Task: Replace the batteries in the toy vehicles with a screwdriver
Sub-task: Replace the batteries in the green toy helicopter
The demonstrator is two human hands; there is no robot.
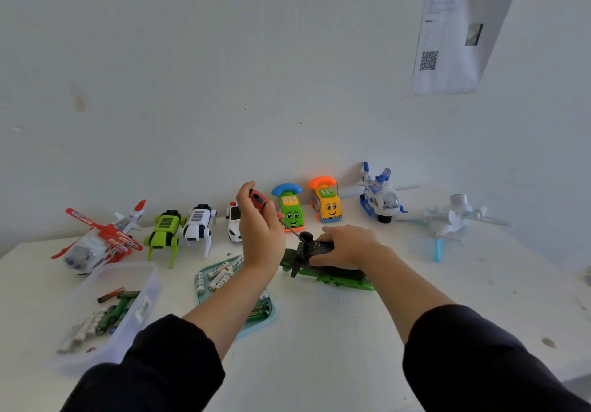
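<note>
A dark green toy helicopter [323, 267] lies upside down on the white table [319, 331], its black underside facing up. My right hand [347, 247] grips its body from above and holds it down. My left hand [260, 229] holds a red-and-black screwdriver [258, 200] by the handle. The thin shaft slants down to the right, and its tip meets the black underside near a wheel. A teal tray [270, 315] with white and green batteries lies partly hidden under my left forearm.
A clear plastic box [140, 287] holding several batteries sits at front left. Along the wall stand a red helicopter [102, 242], green robot dog [163, 235], white robot dog [200, 224], police car [232, 223], green phone car [289, 208], orange phone car [326, 202], blue-white helicopter [379, 197] and pale plane [454, 219].
</note>
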